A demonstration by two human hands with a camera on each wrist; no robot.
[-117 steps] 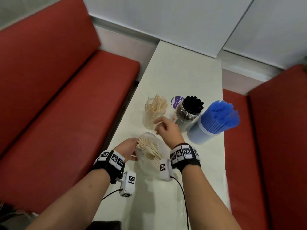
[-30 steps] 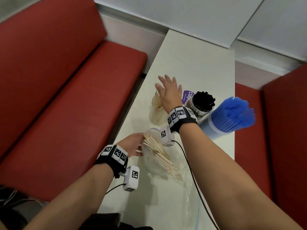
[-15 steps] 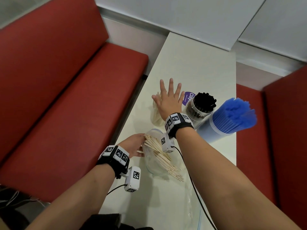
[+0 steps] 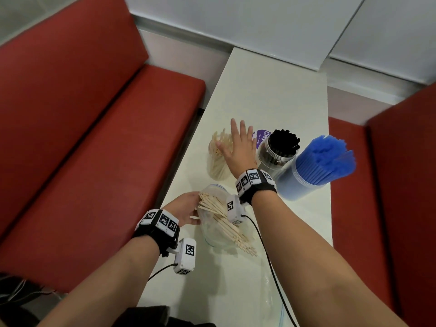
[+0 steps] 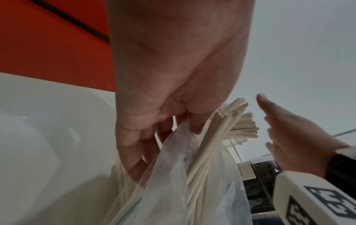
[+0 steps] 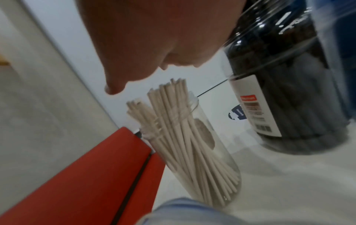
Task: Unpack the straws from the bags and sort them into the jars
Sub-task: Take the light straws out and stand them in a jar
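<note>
While over jar: right hand [image 4: 238, 147] spread flat, holding nothing, above the beige-straw jar [image 4: 218, 161].
Left hand [image 4: 186, 207]: grips the bag [image 4: 217, 223] of beige straws [image 4: 224, 220].

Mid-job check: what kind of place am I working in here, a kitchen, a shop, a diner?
Most likely a cafe or diner booth. A narrow white table runs between two red padded benches, ending at a plain pale wall. The jars of black straws and blue straws suit a drinks counter.

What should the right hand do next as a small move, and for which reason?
Probably come back to the bag and pinch more beige straws. The right hand is empty and spread over the beige-straw jar, while the left hand holds the bag's mouth open.
</note>
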